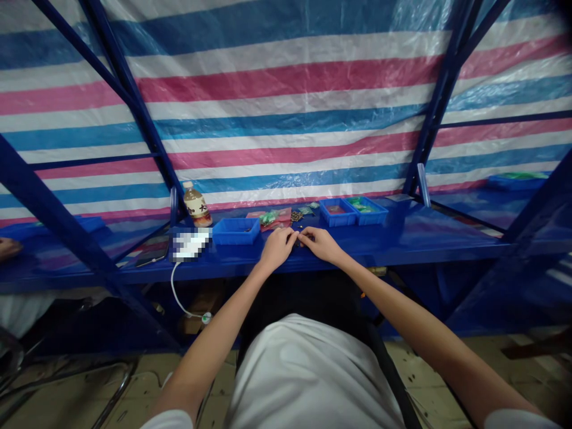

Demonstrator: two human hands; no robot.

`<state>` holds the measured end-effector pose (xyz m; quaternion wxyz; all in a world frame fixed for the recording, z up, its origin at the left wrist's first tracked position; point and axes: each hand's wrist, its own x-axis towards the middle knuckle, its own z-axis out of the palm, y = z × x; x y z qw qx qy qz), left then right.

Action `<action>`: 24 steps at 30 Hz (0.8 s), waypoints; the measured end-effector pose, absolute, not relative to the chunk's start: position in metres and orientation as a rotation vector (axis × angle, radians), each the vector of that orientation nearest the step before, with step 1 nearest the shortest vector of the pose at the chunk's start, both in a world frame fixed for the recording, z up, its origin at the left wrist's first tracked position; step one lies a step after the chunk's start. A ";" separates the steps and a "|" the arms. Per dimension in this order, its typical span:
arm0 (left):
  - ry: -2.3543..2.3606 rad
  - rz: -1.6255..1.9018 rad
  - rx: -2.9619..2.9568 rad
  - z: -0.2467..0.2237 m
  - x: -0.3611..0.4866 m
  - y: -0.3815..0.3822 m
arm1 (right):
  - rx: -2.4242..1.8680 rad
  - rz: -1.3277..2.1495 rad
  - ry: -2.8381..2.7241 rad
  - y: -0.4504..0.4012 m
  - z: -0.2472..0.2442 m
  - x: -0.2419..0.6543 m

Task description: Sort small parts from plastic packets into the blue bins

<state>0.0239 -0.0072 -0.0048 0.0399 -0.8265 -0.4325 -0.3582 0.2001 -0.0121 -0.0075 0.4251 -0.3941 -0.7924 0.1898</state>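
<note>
On the glossy blue shelf (pixel 429 235), left fingers (pixel 289 238) meet right fingers (pixel 304 238).

Striped tarpaulin (pixel 286 101) behind blue steel shelf (pixel 429 238); plastic bottle (pixel 196 205), white cable (pixel 176 292).

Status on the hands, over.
Left hand, right hand: fingertips meeting at a small dark part, too small to identify. Blue plastic bin beside left hand.

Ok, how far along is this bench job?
Can't gauge exactly. Done: a few small dark pieces sit in the blue tray. In hand: the left hand and right hand meet at something tiny between their fingers, too small to identify. Left: a small pile of pieces lies loose on the blue shelf beside a green packet.
</note>
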 end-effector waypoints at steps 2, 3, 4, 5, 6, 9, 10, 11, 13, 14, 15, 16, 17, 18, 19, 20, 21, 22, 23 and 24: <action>-1.334 -1.097 -2.528 -0.005 0.024 -0.008 | -0.985 0.484 -1.975 -0.012 -0.008 0.200; -1.338 -1.097 -2.525 -0.004 0.024 -0.008 | -0.982 0.491 -1.972 -0.012 -0.008 0.200; -1.343 -1.098 -2.522 -0.004 0.025 -0.009 | -0.979 0.498 -1.969 -0.012 -0.008 0.200; -1.347 -1.097 -2.519 -0.004 0.025 -0.009 | -0.975 0.505 -1.965 -0.012 -0.009 0.200; -1.351 -1.095 -2.517 -0.004 0.025 -0.010 | -0.970 0.512 -1.960 -0.012 -0.009 0.200; -1.368 -1.082 -2.500 -0.003 0.026 -0.011 | -0.963 0.534 -1.944 -0.011 -0.011 0.200; -1.374 -1.074 -2.494 -0.003 0.026 -0.011 | -0.961 0.539 -1.940 -0.011 -0.011 0.200; -1.379 -1.065 -2.487 -0.003 0.026 -0.011 | -0.960 0.543 -1.937 -0.011 -0.011 0.200; -1.386 -1.046 -2.481 -0.003 0.026 -0.011 | -0.957 0.545 -1.934 -0.011 -0.011 0.200; -1.389 -1.038 -2.482 -0.003 0.026 -0.011 | -0.955 0.546 -1.933 -0.011 -0.011 0.200; -1.392 -1.032 -2.486 -0.003 0.026 -0.011 | -0.951 0.549 -1.933 -0.011 -0.011 0.199; -1.394 -1.028 -2.492 -0.003 0.026 -0.011 | -0.947 0.551 -1.934 -0.011 -0.011 0.199; -1.396 -1.026 -2.498 -0.002 0.025 -0.011 | -0.946 0.552 -1.935 -0.011 -0.011 0.199; -1.398 -1.026 -2.504 -0.002 0.025 -0.011 | -0.948 0.553 -1.937 -0.011 -0.011 0.199; -1.401 -1.028 -2.508 -0.002 0.025 -0.011 | -0.952 0.551 -1.938 -0.010 -0.012 0.199; -1.404 -1.033 -2.511 -0.002 0.025 -0.011 | -0.958 0.547 -1.940 -0.011 -0.012 0.199; -1.405 -1.039 -2.514 -0.003 0.025 -0.011 | -0.964 0.542 -1.943 -0.011 -0.012 0.199; -1.403 -1.046 -2.516 -0.003 0.025 -0.011 | -0.968 0.536 -1.947 -0.011 -0.012 0.199; -1.400 -1.053 -2.518 -0.003 0.025 -0.011 | -0.970 0.530 -1.950 -0.011 -0.012 0.199; -1.396 -1.059 -2.520 -0.003 0.025 -0.011 | -0.969 0.526 -1.953 -0.011 -0.012 0.199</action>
